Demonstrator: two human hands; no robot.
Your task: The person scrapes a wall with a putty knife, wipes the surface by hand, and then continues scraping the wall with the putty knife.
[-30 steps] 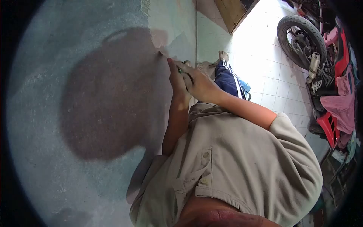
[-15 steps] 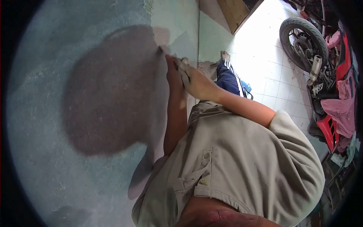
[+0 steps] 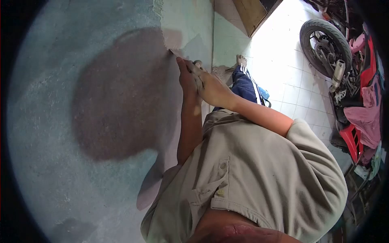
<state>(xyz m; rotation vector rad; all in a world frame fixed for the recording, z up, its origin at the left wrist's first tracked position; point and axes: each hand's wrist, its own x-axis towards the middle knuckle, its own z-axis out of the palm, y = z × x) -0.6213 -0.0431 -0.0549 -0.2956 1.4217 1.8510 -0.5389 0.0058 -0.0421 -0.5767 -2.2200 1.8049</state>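
A motorcycle [image 3: 338, 75] draped with pink cloth [image 3: 364, 118] stands on a floor [image 3: 295, 83] of white square tiles, washed out by strong light near its wheel [image 3: 345, 47]. Across the floor from the motorcycle is a wall [image 3: 44, 129], mottled blue-grey, with a pale green area [image 3: 200, 20] nearer the motorcycle and a large rounded shadow [image 3: 117, 93] farther from it. Opposite the motorcycle's wheel, past the glare, a brown wooden panel [image 3: 246, 13] shows in part.

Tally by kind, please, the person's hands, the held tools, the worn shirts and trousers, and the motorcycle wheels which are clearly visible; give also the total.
Hands (left hand, right hand): 2
Thin-bladed tool: 1
Shirt: 1
Striped trousers: 1
Motorcycle wheel: 1
Total: 6
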